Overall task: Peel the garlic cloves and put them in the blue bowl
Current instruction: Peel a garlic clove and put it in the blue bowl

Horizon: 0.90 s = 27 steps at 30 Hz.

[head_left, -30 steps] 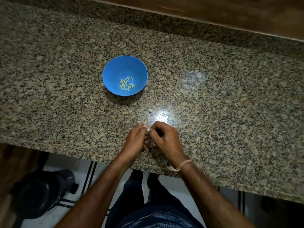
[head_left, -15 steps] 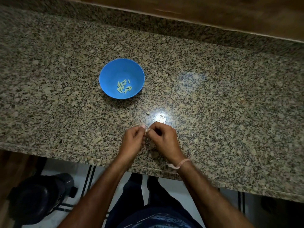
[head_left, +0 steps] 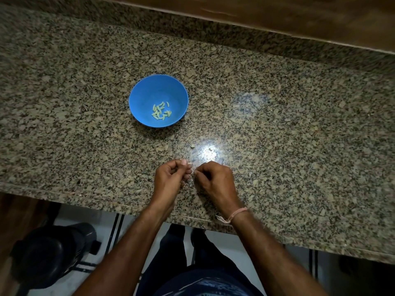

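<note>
Blue bowl (head_left: 142, 92) ahead of left hand (head_left: 170, 178), right hand (head_left: 214, 180); both curled, contents unclear.

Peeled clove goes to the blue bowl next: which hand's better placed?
Left, probably. The blue bowl sits ahead and to the left of both hands, so the left hand reaches it without crossing the right hand. What each pinches is too small to tell.

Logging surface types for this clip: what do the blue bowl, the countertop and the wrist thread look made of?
The blue bowl: likely plastic, uniform satin colour, thin rim. The countertop: polished granite or similar stone, speckled grain with a bright light glare. The wrist thread: pale string, probably cotton, knotted with loose ends; fibre uncertain.
</note>
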Available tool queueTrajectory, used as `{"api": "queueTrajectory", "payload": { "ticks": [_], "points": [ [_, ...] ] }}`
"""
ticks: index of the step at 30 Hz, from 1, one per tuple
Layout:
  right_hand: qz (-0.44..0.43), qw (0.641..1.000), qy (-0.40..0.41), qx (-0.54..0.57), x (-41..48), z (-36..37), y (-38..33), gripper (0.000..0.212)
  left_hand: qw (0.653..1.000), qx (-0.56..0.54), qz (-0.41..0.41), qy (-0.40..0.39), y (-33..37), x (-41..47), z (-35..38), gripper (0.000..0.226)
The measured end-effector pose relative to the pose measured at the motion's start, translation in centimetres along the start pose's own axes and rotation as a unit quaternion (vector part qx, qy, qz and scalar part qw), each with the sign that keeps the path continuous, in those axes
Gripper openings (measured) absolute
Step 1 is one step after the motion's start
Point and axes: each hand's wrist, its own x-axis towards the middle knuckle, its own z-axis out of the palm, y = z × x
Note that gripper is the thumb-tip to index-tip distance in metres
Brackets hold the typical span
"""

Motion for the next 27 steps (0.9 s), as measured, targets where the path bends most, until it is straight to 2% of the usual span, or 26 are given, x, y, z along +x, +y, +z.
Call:
{"api": "queueTrajectory", "payload": {
  "ticks": [2,4,6,9,13,18,24,27],
  "points": [
    [-0.012,0.999,0.010,-0.036,-0.1,0.2,0.1,0.016,1.000,0.020,0.011,0.006,0.0,0.0,0.1,0.023],
    [-0.001,0.999,0.029,-0.024,-0.1,0.4,-0.2,0.025,0.998,0.052,0.029,0.013,-0.3,0.0,0.0,0.025],
    [0.035,0.996,0.031,0.075,-0.1,0.2,-0.8,0.025,0.994,0.093,0.049,0.013,-0.7,0.2,-0.1,0.026],
    [0.075,0.978,0.020,0.194,0.1,-0.1,-1.5,0.010,0.984,0.162,0.074,0.009,-0.6,0.2,-0.1,0.028],
    [0.110,0.973,0.026,0.201,0.6,0.1,-1.3,0.006,0.963,0.234,0.133,0.010,0.0,-0.6,0.5,0.030],
    [0.142,0.969,0.009,0.203,0.8,0.3,-1.2,0.021,0.936,0.281,0.210,0.019,-0.3,-0.6,0.8,0.024],
    [0.197,0.923,0.008,0.329,0.5,0.0,-1.2,0.026,0.902,0.330,0.278,-0.017,-0.8,-0.1,0.3,0.020],
    [0.203,0.919,0.009,0.337,0.5,-0.1,-1.0,0.023,0.924,0.293,0.244,-0.008,-0.8,-0.2,-0.1,0.003]
  ]
}}
